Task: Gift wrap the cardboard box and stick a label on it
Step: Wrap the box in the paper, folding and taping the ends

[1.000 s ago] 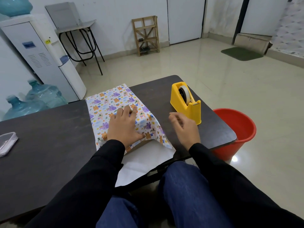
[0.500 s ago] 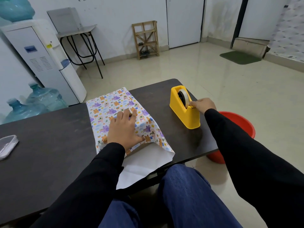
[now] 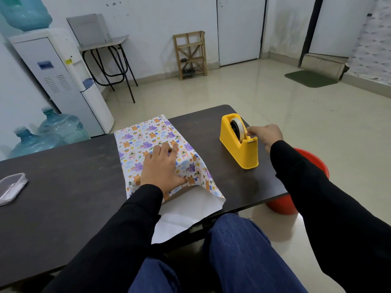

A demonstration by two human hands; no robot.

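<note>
Patterned wrapping paper [image 3: 148, 136] is folded over a box that lies hidden beneath it on the dark table [image 3: 63, 187]. The paper's white underside [image 3: 190, 210] sticks out over the table's near edge. My left hand [image 3: 163, 170] lies flat on top of the fold and presses it down. A yellow tape dispenser [image 3: 241, 144] stands to the right of the parcel. My right hand [image 3: 264, 134] is at the dispenser's cutter end, its fingertips pinching the tape end by the roll.
A clear plastic container [image 3: 11, 187] sits at the table's left edge. A red bucket [image 3: 296, 182] stands on the floor beside the right table edge. A water dispenser [image 3: 61, 81] and water jugs [image 3: 50, 132] stand behind the table on the left.
My right hand left the spot beside the parcel, reached to the tape dispenser and now stays at its cutter. My left hand kept pressing the paper.
</note>
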